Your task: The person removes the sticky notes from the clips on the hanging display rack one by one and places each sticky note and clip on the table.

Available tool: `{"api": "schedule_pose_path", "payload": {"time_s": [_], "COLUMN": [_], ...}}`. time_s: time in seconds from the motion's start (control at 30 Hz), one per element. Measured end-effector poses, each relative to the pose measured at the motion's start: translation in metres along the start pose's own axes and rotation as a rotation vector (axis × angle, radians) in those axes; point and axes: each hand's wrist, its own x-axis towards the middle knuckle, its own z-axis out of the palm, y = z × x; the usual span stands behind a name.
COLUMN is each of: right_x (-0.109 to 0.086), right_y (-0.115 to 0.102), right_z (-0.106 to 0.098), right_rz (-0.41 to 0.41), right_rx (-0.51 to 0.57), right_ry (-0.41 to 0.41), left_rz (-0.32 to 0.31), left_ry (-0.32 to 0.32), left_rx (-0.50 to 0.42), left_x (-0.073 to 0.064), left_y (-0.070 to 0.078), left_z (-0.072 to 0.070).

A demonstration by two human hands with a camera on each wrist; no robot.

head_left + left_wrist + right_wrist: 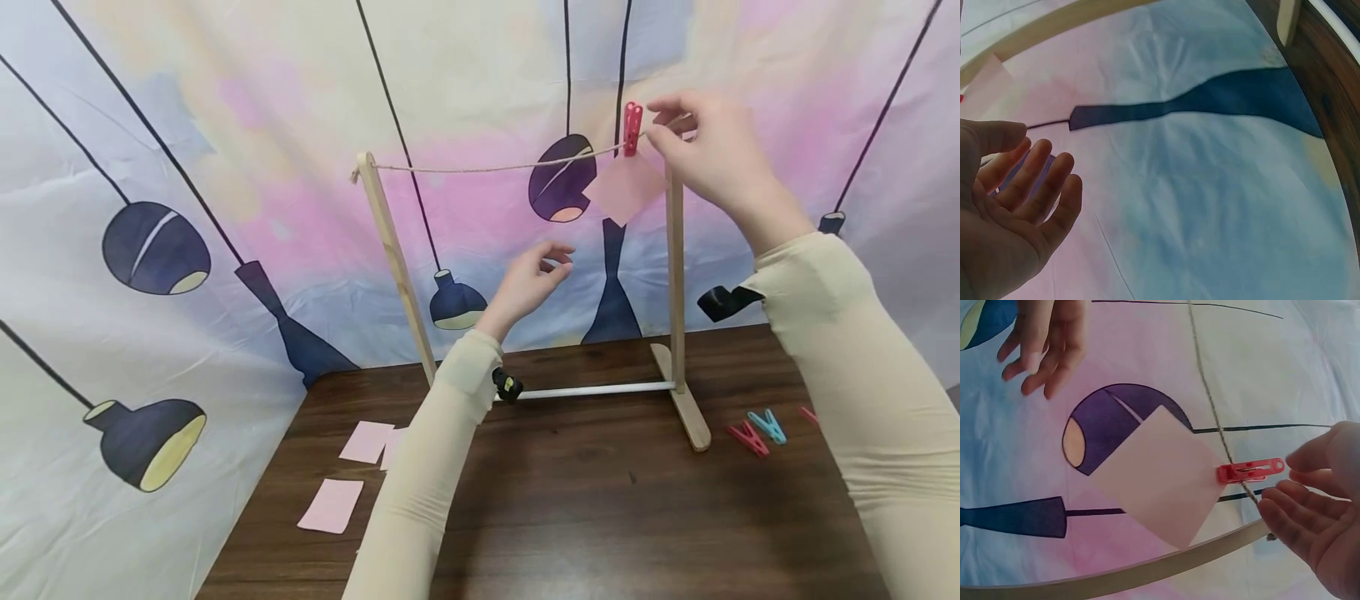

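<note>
A pink paper square (627, 187) hangs by one corner from a twine line (487, 170), held there by a red clothespin (632, 129). My right hand (712, 146) is just right of the clothespin, fingers loosely bent and nothing in them. In the right wrist view, a gap shows between the thumb and the clothespin (1250, 470). Lower and to the left, my left hand (531, 279) hovers in the air with relaxed fingers. The left wrist view shows its palm (1010, 237) bare, with part of the paper (988, 84) behind it.
The twine runs between two wooden posts (677, 283) joined by a white rod (592, 390) on a dark wood table (555, 500). Several pink paper squares (331, 506) lie at left. Red (748, 438) and blue clothespins (767, 426) lie at right. A painted cloth hangs behind.
</note>
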Motion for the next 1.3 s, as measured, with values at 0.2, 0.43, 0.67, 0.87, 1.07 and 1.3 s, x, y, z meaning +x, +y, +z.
{"api": "schedule_pose_path", "payload": {"time_s": [0.2,0.43,0.67,0.87,1.07,1.3], "right_x": [0.005,0.010,0.017,0.021,0.018,0.015], "right_y": [-0.005,-0.013,-0.017,-0.021,-0.021,-0.020], "right_z": [-0.003,-0.002,0.004,0.008,0.013,0.020], "right_rz": [-0.013,0.021,0.062,0.052,0.042,-0.008], "right_rx": [-0.028,-0.042,-0.027,-0.041,-0.035,-0.030], "right_ry": [0.045,0.015,-0.063,-0.098,-0.088,-0.097], "left_rz": [0.005,-0.037,-0.090,-0.113,-0.090,-0.102], "left_ry": [0.016,0.036,0.055,0.038,0.067,0.074], "left_rx": [-0.092,-0.355,-0.493,-0.578,-0.589,-0.601], "left_x": [0.013,0.027,0.039,0.047,0.048,0.046], "left_y": [0.012,0.021,0.033,0.043,0.045,0.045], "left_z": [0.005,0.010,0.019,0.029,0.038,0.042]}}
